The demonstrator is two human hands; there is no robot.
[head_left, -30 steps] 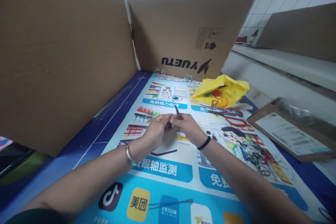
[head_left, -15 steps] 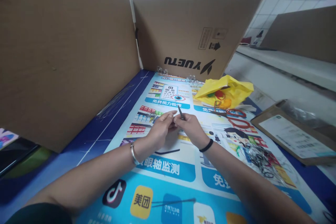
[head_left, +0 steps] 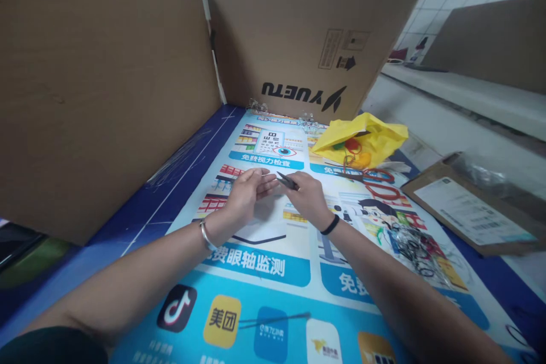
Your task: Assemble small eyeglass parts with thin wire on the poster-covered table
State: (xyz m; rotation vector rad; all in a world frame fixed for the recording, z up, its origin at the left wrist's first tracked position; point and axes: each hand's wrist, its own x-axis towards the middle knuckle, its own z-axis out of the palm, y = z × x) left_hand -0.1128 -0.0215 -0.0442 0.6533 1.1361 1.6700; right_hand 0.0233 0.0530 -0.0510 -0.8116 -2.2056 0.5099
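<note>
My right hand [head_left: 307,193] is closed around a dark pointed metal tool [head_left: 287,181], like small pliers; its tip points left and away from me. The handle is hidden in my palm. My left hand [head_left: 247,193] is just left of the tip, its fingers stretched toward it and the thumb above them. I see nothing held there, though something very thin would not show. Both hands hover over a printed poster [head_left: 294,278] covering the table. Orange-handled scissors [head_left: 379,183] lie beyond my right hand.
A yellow bag [head_left: 379,139] with coloured thread lies at the back right. A tangle of thin wire or rings [head_left: 420,250] is right of my forearm. Thin dark sticks [head_left: 275,320] lie in front. Cardboard panels [head_left: 298,17] stand left and behind; a small carton [head_left: 464,205] is right.
My hands, together half a second ago, have parted slightly. The left fingers have straightened, and the tool in my right hand has tilted lower toward the left. The whole view has shifted slightly.
</note>
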